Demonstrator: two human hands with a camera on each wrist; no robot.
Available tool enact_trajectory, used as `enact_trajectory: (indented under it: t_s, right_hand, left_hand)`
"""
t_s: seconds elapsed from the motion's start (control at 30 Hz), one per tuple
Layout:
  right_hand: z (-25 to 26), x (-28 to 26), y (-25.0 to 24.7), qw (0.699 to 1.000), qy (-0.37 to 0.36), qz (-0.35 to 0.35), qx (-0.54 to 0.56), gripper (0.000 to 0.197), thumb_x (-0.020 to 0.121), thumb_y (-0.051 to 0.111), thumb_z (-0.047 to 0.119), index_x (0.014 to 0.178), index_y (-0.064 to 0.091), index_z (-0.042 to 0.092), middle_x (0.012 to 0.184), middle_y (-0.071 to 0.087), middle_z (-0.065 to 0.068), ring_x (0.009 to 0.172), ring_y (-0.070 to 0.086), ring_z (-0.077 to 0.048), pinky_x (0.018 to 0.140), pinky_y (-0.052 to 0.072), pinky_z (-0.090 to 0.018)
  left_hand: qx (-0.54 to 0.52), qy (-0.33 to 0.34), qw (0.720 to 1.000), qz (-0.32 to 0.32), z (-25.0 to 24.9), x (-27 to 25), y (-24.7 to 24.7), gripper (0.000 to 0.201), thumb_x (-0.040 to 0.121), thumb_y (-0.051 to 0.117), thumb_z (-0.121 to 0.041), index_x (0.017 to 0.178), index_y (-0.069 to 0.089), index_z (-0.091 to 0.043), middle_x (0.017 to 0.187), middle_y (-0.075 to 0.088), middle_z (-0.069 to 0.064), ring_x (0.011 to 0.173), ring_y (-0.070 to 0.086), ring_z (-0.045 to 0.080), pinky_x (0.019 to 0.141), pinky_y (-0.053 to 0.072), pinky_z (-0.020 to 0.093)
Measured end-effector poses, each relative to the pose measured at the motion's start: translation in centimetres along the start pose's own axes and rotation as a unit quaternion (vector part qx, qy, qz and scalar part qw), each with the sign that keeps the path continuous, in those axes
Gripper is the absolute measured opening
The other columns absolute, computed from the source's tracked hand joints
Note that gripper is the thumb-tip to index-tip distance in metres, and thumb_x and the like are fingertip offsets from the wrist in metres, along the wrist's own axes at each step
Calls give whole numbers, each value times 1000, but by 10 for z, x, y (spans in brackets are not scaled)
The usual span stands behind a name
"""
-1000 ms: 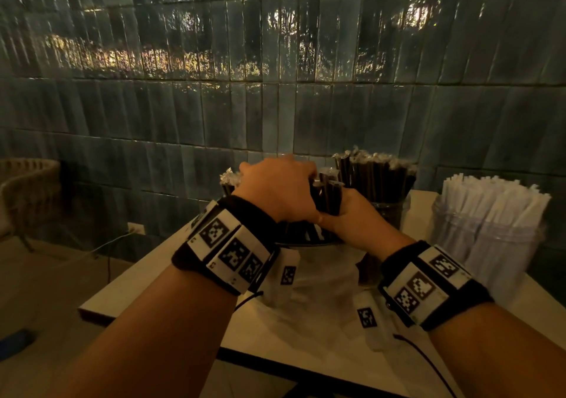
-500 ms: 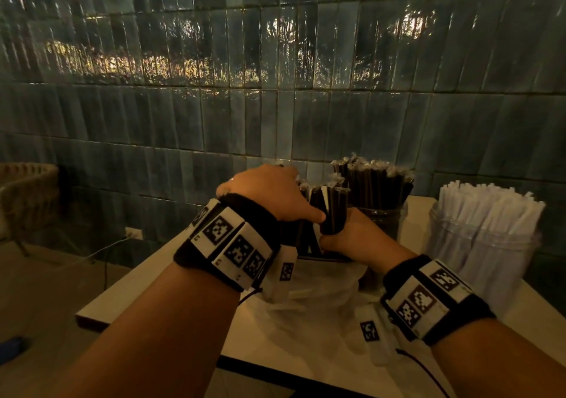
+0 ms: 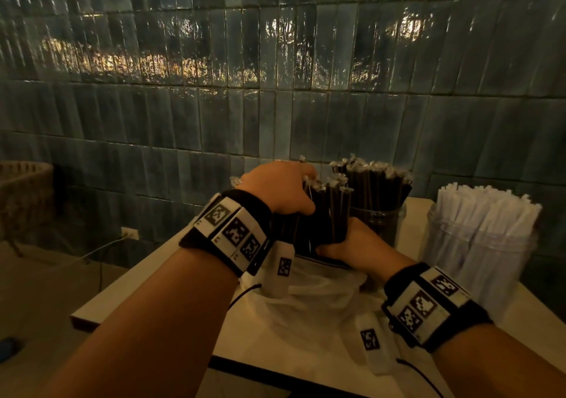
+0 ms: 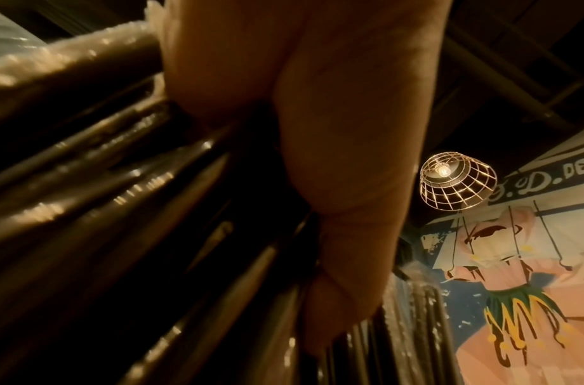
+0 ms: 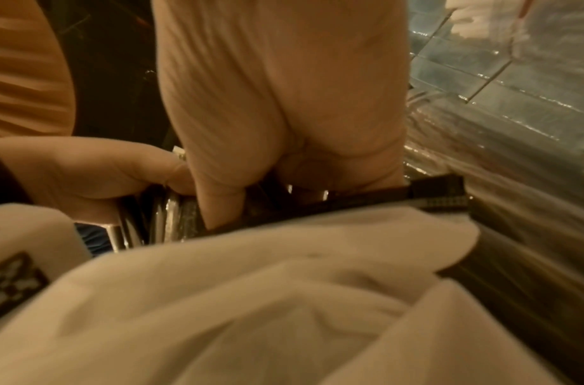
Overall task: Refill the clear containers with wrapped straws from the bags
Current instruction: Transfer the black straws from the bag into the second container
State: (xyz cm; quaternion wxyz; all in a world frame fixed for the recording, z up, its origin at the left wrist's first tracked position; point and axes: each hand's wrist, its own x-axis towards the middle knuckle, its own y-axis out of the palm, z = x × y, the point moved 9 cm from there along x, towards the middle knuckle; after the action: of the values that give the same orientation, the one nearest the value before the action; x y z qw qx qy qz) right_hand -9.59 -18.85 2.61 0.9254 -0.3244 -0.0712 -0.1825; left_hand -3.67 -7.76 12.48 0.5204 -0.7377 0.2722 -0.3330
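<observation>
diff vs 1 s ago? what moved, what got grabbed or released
Both hands, left hand and right hand, have lifted the bundle of black wrapped straws higher out of the plastic bag. No new grasp, no release. The two filled containers, black straws and white straws, stayed put.

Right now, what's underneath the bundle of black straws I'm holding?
Directly under the bundle of black wrapped straws is a crumpled white plastic bag with a dark strip along its opening, lying on the table. The hands cover the bundle's lower end, so whether it has left the bag is hidden.
</observation>
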Motion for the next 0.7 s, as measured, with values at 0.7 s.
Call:
enact_trajectory:
  t_s: [0.7]
  right_hand:
    - [23,3,-12,991,-63,-86,84,25,84,64,3,106,64,16,90,68,5,86,65,-4,71,51,-17]
  left_hand:
    - [-12,50,998,-42,-7,6,1,53,71,70,-49,121,52,-47,98,62,-11,89,59,14,79,53,37]
